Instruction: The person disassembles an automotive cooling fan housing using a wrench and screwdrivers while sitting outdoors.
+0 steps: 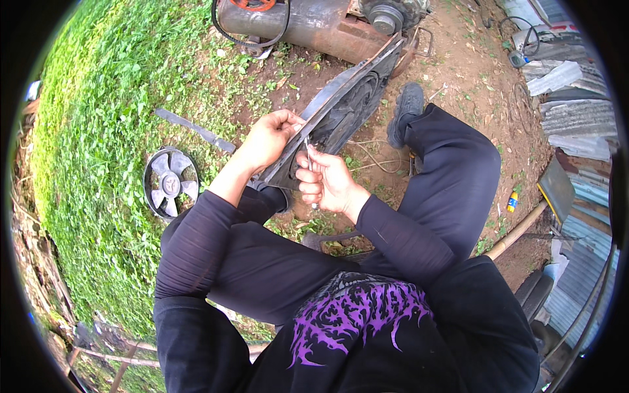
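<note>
Between my legs a black fan shroud [357,98] with a round opening stands tilted, its far end by a rusty tank. My left hand [267,139] is closed at the shroud's near left edge, fingertips pinching there; anything small between them is hidden. Just right of that edge, my right hand [329,181] grips a slim shiny metal wrench [308,145], fingers curled round it. The tool's upper end meets the shroud near my left fingertips, and its lower end shows beneath my fist.
A ringed fan [171,185] and a flat grey strip [195,130] lie on the grass at left. The rusty tank [308,26] with a pulley [385,19] stands ahead. At right are a yellow-and-blue bottle [512,201], a wooden-handled tool [517,230] and corrugated sheets [576,114].
</note>
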Motion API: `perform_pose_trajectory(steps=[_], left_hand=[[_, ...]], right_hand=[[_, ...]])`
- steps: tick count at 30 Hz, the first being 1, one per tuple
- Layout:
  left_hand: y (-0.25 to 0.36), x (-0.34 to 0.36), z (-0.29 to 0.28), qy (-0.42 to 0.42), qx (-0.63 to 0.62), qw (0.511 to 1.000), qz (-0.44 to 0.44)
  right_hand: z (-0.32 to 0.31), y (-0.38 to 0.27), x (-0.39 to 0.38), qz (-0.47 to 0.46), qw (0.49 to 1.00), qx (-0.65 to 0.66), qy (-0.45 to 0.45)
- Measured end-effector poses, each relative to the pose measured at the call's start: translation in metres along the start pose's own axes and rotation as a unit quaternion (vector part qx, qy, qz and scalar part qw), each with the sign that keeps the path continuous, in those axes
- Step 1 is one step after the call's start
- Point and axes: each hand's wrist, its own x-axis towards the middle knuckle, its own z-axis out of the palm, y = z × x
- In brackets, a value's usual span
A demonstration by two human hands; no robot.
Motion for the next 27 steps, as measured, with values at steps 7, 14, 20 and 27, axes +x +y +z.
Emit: perform_pose_trajectory(steps=[7,14,20,27], left_hand=[[0.012,-0.002,-0.015,0.047,0.07,0.996,-0.015],[0.028,-0.004,-0.013,0.058,0.239,0.969,0.018],[0.028,0.002,-0.015,0.07,0.287,0.955,0.026],[0.037,0.015,-0.012,0.052,0.33,0.942,0.036]], right_hand=[[-0.007,0.012,0.001,-0.218,0.916,-0.257,0.22],[-0.04,0.008,0.007,-0.246,0.819,-0.459,0.241],[-0.026,-0.006,0.009,-0.242,0.827,-0.456,0.223],[-0.013,-0.086,-0.03,-0.166,0.654,-0.657,0.335]])
